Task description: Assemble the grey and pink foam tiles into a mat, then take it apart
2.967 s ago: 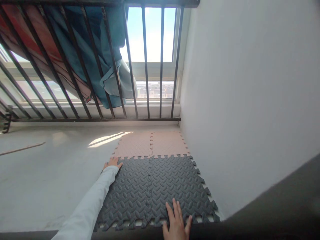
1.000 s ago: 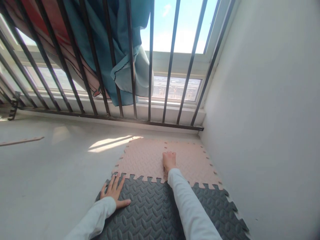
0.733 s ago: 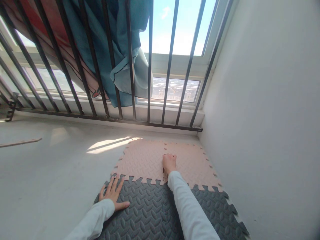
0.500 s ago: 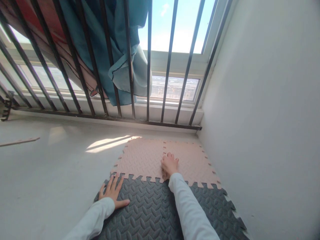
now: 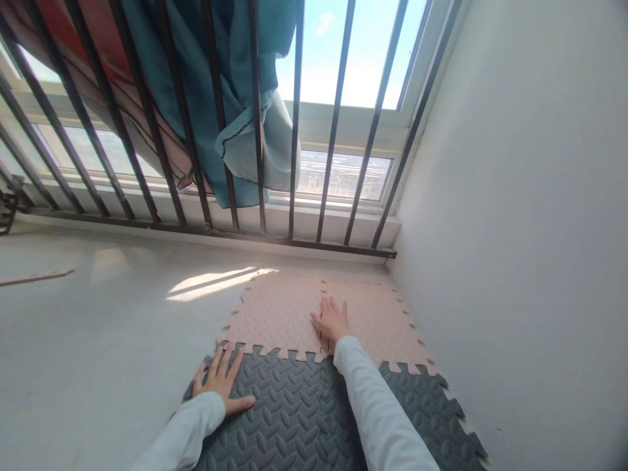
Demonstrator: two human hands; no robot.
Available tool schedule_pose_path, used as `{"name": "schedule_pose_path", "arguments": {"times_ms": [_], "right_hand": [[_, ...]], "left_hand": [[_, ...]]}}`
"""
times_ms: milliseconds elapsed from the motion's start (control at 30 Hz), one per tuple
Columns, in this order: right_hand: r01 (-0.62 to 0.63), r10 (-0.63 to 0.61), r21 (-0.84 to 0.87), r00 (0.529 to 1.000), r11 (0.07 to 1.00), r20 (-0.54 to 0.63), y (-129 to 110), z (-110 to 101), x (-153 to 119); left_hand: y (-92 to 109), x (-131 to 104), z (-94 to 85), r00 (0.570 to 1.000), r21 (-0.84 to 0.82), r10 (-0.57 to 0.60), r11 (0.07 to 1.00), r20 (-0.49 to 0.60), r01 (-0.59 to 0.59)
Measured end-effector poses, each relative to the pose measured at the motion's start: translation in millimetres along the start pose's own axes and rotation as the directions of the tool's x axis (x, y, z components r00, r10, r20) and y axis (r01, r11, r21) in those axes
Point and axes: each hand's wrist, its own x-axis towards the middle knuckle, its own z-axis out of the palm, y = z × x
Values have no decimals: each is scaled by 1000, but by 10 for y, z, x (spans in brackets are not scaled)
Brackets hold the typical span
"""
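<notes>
My left hand lies flat with fingers spread on the left edge of the dark grey foam mat, its fingertips at the toothed join with the pink tiles. On the seam between the left pink foam tile and the right pink foam tile rests my right hand, fingers apart and pointing away from me. Nothing is held in it. Under that hand and forearm, part of the seam and of the pink-to-grey join is hidden.
A dark metal railing runs across the far side, with blue cloth hanging behind its bars before the window. The white wall borders the mats on the right. A thin strip lies on the floor at left.
My right hand's fingers, bent half a second ago, have spread out over the seam, and the hand has shifted very slightly. My left hand stays in place on the grey mat.
</notes>
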Motion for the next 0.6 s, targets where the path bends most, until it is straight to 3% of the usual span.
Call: {"name": "schedule_pose_path", "arguments": {"times_ms": [200, 367, 467, 600], "right_hand": [[14, -14, 3, 997, 1000, -73, -42, 17, 39], [-2, 5, 28, 996, 1000, -84, -75, 34, 298], [-21, 24, 51, 999, 998, -45, -65, 90, 436], [-3, 6, 34, 997, 999, -83, -36, 112, 487]], "left_hand": [[-9, 2, 9, 1000, 19, -3, 1000, 1, 3], [9, -52, -47, 999, 18, -13, 1000, 42, 12], [9, -93, -30, 1000, -1, 9, 1000, -29, -9], [-27, -92, 63, 992, -6, 33, 999, -126, -34]]}}
